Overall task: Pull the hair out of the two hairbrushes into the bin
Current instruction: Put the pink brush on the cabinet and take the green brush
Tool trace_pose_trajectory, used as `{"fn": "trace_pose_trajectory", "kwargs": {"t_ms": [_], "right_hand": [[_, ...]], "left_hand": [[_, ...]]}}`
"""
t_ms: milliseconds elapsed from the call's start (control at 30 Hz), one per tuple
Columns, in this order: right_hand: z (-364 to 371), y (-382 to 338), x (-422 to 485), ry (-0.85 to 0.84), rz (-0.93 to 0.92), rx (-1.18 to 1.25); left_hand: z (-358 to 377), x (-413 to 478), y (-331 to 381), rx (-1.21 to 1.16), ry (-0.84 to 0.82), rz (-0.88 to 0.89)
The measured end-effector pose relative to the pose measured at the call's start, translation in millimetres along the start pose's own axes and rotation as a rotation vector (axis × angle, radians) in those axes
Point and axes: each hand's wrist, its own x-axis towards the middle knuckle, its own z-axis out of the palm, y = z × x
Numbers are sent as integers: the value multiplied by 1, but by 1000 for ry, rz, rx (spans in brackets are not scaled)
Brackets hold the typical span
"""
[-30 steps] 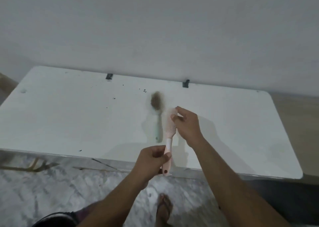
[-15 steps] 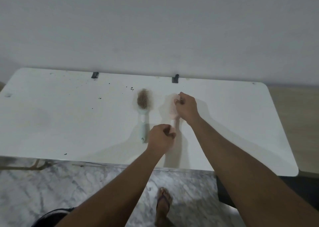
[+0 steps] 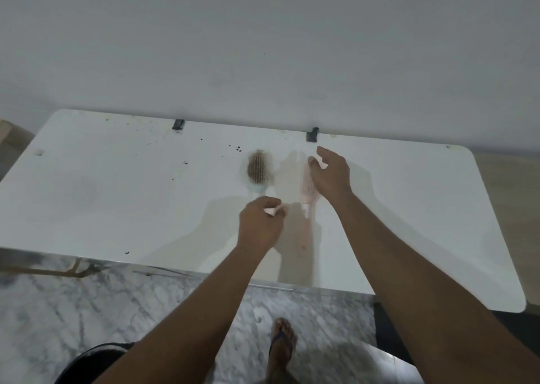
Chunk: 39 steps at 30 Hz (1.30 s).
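Mint-green oval plastic hairbrush [image 3: 257,186], bristles up on the white glossy tabletop [image 3: 117,193], with a dense brown mat of hair [image 3: 254,166] packed into its head. Its handle runs under my left hand [image 3: 258,225]. The fingers there are curled, but I cannot tell whether they already grip the handle or merely hover over it. Just beside it, to the right, lies the pale pink slim plastic hairbrush [image 3: 306,189], flat and parallel, showing no obvious hair. My right hand [image 3: 330,176] hangs over its head with fingers loose and spread, holding nothing. The two hands are apart, one per brush.

A dark round rim [image 3: 90,363] shows at the lower left edge, below the tabletop. I judge it may be the bin, though too little is visible to confirm. A sandalled foot [image 3: 282,339] stands on the marbled floor between my forearms.

Risks, as I judge them:
- The hair mat looks tightly wound, so a hard tug could tear it and leave strands among the bristles.
- A weak hold on the handle could let the brush slide on the slick surface.
- Loose tufts carried toward the rim could fall on the floor if it sits off to one side.
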Motion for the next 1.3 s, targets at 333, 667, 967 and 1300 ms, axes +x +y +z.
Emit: {"fn": "trace_pose_trajectory", "kwargs": {"t_ms": [333, 667, 967, 1300], "right_hand": [[73, -45, -24, -202, -51, -12], [86, -48, -25, -197, -18, -57], [78, -53, -34, -195, -8, 110], [144, -133, -102, -333, -185, 196]], "left_hand": [[-34, 24, -20, 190, -32, -145], [-19, 31, -25, 225, -60, -113], [-38, 20, -23, -206, -61, -187], [-146, -26, -63, -559, 61, -183]]}}
